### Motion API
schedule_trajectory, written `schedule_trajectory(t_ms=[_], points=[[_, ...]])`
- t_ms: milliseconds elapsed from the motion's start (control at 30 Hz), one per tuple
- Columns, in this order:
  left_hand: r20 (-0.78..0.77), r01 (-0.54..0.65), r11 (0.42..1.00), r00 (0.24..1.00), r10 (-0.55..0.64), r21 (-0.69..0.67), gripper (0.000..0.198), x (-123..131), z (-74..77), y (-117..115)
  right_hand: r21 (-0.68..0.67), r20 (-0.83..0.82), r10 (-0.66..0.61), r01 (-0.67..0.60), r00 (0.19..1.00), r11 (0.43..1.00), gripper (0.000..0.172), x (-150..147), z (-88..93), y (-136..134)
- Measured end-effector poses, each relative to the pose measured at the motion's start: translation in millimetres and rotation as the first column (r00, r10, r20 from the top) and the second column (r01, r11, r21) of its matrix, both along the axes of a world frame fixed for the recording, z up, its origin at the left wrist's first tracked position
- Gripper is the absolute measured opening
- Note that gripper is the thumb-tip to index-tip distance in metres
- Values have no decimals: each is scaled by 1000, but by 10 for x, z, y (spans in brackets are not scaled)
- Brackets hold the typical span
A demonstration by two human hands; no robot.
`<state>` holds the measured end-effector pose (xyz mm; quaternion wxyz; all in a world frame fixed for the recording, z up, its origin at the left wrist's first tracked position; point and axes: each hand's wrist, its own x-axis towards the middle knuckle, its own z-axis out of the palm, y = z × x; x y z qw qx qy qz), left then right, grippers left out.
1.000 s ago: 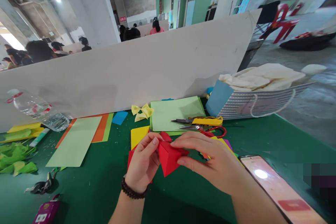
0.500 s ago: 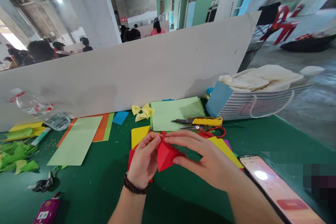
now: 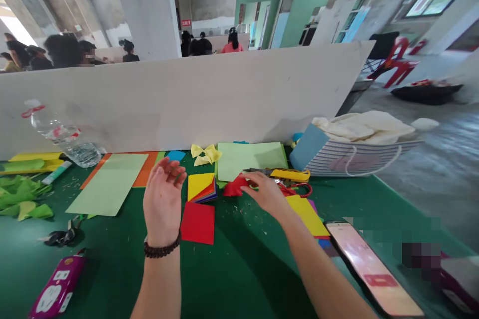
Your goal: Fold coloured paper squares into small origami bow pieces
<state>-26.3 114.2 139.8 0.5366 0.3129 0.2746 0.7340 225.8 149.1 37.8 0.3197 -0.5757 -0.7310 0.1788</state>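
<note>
Left hand (image 3: 162, 194) raised above the green worktop (image 3: 105, 269), palm up toward the camera, fingers (image 3: 159, 172) apart and slightly curled, holding nothing. Beaded bracelet (image 3: 161, 249) on that wrist. Right hand (image 3: 267, 192) reaches forward, fingers (image 3: 258, 179) together, tips on the red folded paper (image 3: 235, 187); can't tell if they're clamped on it or just touching. The red folded paper sits low on the worktop, just beside a stack of paper squares (image 3: 201, 187), yellow on top, with a flat red square (image 3: 197, 223) just in front of the stack.

Behind the red fold: green sheet (image 3: 249, 161), yellow paper bow (image 3: 204, 154) at its left. To the right, yellow-handled scissors (image 3: 290, 175) and red-handled scissors (image 3: 297, 190), near a yellow sheet (image 3: 305, 215). Phone (image 3: 372, 269) lies at the right, screen lit. Striped basket (image 3: 359, 159) holds cream cloth (image 3: 362, 127) and a blue card (image 3: 307, 147).

Left side: pale green sheet (image 3: 108, 184) on an orange sheet (image 3: 144, 169), small blue square (image 3: 175, 155), plastic bottle (image 3: 63, 139) on its side, green paper leaves (image 3: 18, 199), black clip (image 3: 62, 238), pink power strip (image 3: 58, 279). White partition (image 3: 168, 99) runs along the back of the worktop; other people (image 3: 63, 52) are beyond it.
</note>
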Motion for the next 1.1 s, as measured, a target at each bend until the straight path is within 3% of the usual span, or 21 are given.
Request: schedule_trajectory(t_ms=[100,300,500,833,1100], points=[[16,16,1000,1000,-17,22,20,-30,36,-50,-57,65,2,2,998,998,28,-164,-200,180],[22,119,993,993,-119,13,16,-11,41,-94,-145,181,31,-5,983,989,32,-295,-294,337],[32,97,995,995,-97,23,16,-43,49,-99,-178,197,30,5,980,984,41,-225,-350,282],[4,102,994,995,-102,26,15,6,47,-109,-167,190,53,-20,980,986,38,-234,-373,183],[-16,102,995,995,-101,22,15,23,60,-108,-98,154,-29,44,988,994,50,-187,-411,138]])
